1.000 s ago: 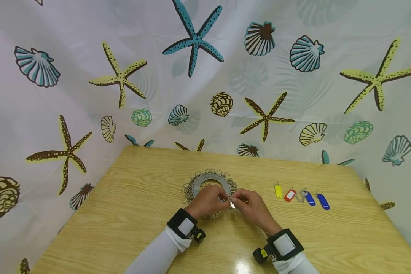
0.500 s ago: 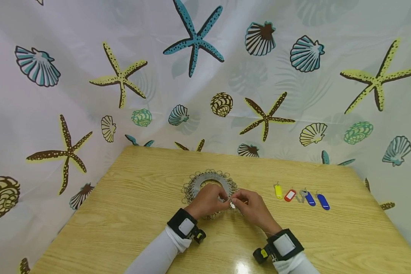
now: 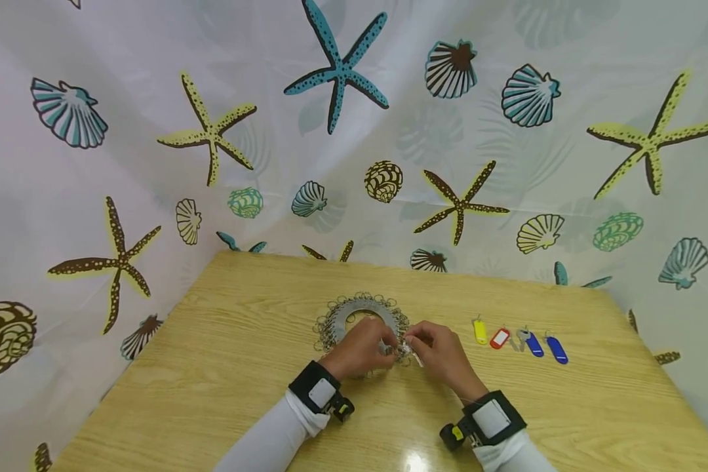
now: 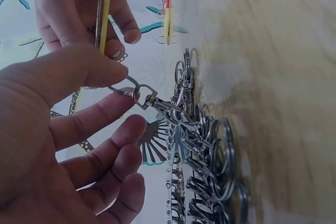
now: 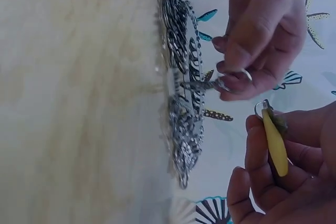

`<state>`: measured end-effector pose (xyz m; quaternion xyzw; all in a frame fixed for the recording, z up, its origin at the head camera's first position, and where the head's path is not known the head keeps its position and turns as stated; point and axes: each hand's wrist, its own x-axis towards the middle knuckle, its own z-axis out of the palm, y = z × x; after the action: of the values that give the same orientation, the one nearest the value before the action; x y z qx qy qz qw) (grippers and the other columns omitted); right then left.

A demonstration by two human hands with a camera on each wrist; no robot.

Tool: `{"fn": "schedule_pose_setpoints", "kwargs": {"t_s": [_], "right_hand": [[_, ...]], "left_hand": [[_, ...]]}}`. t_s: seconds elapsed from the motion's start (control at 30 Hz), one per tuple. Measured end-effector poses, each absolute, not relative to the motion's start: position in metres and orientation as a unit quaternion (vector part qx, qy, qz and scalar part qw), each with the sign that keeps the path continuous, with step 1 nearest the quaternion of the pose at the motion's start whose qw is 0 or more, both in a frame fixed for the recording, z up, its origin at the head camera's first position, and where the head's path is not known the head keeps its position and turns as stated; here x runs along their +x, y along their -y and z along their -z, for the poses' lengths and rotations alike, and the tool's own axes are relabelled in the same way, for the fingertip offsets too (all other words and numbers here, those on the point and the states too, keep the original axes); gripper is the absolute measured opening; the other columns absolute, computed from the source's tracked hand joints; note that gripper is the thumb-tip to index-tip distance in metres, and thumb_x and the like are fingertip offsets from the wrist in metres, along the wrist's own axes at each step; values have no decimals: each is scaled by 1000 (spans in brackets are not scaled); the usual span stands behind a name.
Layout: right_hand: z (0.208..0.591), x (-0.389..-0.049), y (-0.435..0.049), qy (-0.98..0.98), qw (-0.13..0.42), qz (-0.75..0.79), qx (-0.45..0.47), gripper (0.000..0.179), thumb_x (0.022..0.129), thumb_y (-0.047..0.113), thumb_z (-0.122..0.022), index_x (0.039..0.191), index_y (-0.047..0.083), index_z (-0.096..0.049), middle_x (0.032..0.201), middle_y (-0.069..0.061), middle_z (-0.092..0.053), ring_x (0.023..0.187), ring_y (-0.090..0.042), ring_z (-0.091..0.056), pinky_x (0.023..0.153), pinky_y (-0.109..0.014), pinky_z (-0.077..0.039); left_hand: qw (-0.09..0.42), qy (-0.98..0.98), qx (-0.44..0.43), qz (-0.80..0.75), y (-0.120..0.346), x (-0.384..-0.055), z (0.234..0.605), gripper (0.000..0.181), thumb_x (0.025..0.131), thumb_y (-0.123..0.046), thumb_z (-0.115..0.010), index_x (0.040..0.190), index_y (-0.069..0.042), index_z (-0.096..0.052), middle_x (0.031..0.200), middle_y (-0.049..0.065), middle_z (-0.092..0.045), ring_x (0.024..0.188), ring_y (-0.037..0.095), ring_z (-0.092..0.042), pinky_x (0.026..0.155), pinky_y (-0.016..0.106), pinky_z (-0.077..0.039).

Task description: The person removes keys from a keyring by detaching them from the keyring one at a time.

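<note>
My left hand (image 3: 360, 346) pinches a split ring (image 4: 129, 86) between thumb and forefinger. That ring hangs on a swivel clip (image 4: 167, 107), which joins the flat metal ring (image 3: 354, 305) on the table, its rim lined with several clips and split rings. Just to the right, my right hand (image 3: 445, 357) holds a yellow key tag (image 5: 275, 145) with a small ring at its end. A thin metal piece (image 4: 98, 22), seen edge-on beside the tag, looks like a key. The fingertips of both hands are close but apart in the right wrist view.
On the table (image 3: 242, 367) to the right lie a yellow tag (image 3: 480, 331), a red tag (image 3: 499, 338), a blue tag with keys (image 3: 533, 344) and another blue tag (image 3: 557, 349). A patterned curtain (image 3: 307, 151) stands behind the table.
My fingertips have drawn slightly apart, the right hand shifting a little to the right. More shiny metal shows between the hands. The tags on the table stay put.
</note>
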<state>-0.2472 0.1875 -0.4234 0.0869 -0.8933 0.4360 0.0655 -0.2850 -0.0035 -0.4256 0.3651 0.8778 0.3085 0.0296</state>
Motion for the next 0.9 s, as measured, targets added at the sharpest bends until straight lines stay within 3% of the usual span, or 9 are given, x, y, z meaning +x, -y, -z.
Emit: {"fn": "schedule_pose_setpoints", "kwargs": {"t_s": [0.27,0.57,0.9], "right_hand": [[408,-260,-215,900,91,-418,89,12,96,16,-62,101,9,-70,90,-2,-68,78,-16,-64,67,-32,-50],[414,-293,-249,935,103,-330,82,11,95,7,-59,99,2,-67,92,-11,-67,82,-27,-65,70,-41,-53],[417,-320,-275,964,43,-251,75,9,94,2,-56,93,-2,-64,86,-12,-64,72,-23,-58,66,-40,-49]], "left_hand": [[24,-889,389,-240,5,-283,427,12,84,-21,-76,96,-17,-76,105,0,-58,103,18,-50,87,31,-42],[22,-894,388,-222,6,-280,432,11,85,-24,-76,96,-21,-74,117,1,-56,114,23,-48,93,47,-39],[20,-892,381,-241,5,-279,430,13,84,-23,-76,98,-22,-74,119,0,-57,117,22,-47,96,46,-38]]}}
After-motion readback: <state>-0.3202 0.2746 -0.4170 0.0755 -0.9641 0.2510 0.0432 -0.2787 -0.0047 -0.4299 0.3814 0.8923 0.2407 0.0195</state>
